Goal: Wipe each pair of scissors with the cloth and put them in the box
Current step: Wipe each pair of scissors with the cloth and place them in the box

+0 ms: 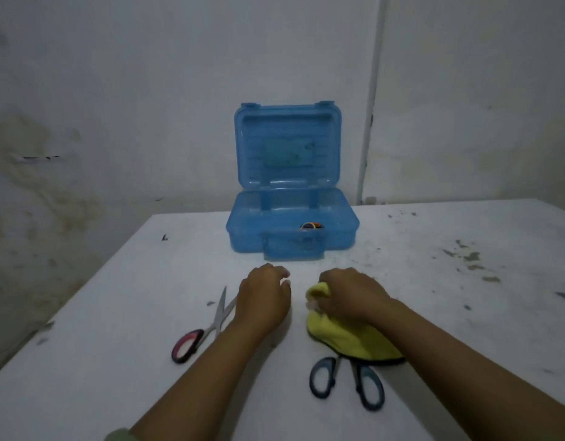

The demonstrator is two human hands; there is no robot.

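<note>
Open box — coloured scissor handles inside.

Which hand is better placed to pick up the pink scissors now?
The left hand. It hovers right beside the pink scissors, over their blade tips, and holds nothing. The right hand is busy gripping the yellow cloth and lies farther away.

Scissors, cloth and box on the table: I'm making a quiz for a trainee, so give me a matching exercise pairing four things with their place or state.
Things:
1. pink-handled scissors
2. blue-handled scissors
3. yellow cloth
4. blue box

Places or states:
A. bunched under the right hand
B. lid open, at the table's far edge
C. beside the left hand, blades apart
D. blades hidden under the cloth

Pairs: 1-C, 2-D, 3-A, 4-B
</note>
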